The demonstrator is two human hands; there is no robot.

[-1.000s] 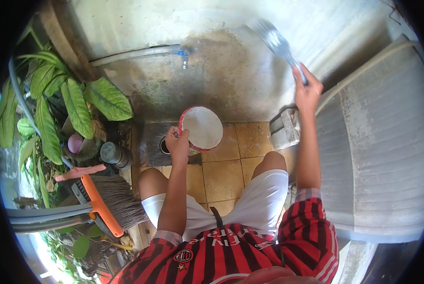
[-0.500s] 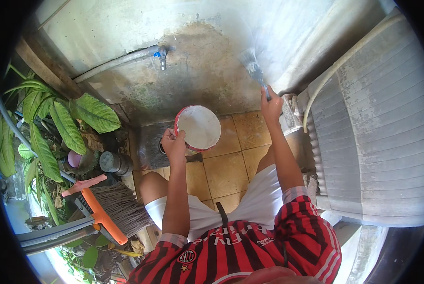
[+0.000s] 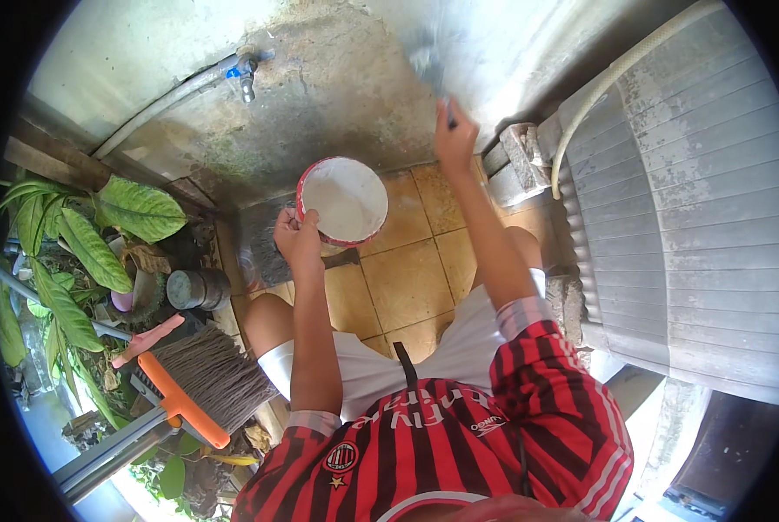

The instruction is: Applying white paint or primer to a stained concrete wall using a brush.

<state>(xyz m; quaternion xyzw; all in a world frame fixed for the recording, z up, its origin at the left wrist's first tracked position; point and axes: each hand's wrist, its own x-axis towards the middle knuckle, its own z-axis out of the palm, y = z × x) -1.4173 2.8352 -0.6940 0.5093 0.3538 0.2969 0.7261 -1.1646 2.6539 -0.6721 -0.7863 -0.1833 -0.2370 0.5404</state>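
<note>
My left hand point(image 3: 299, 238) grips the rim of a round paint bucket point(image 3: 379, 204) by its near left side. The bucket has a red edge, and whitish paint coats its inside. It is held tilted toward me over the tiled floor. My right hand point(image 3: 456, 137) is closed round the dark handle of a paintbrush point(image 3: 431, 73), raised to the right of the bucket. The brush's pale bristles are against the wall point(image 3: 354, 96), smeared by motion. Part of that wall is whitish; the lower part is stained brown and green.
A tap point(image 3: 246, 74) with a blue lever juts from the wall. On the left stand leafy plants point(image 3: 93, 248), a dark pot point(image 3: 189, 289) and an orange-headed broom point(image 3: 185, 400). Bricks point(image 3: 520, 165) and a grey ribbed panel point(image 3: 681, 209) with a hose are on the right.
The view has shifted somewhat to the right. My right hand has swept the brush leftward and a little upward along the wall. My left hand still holds the bucket.
</note>
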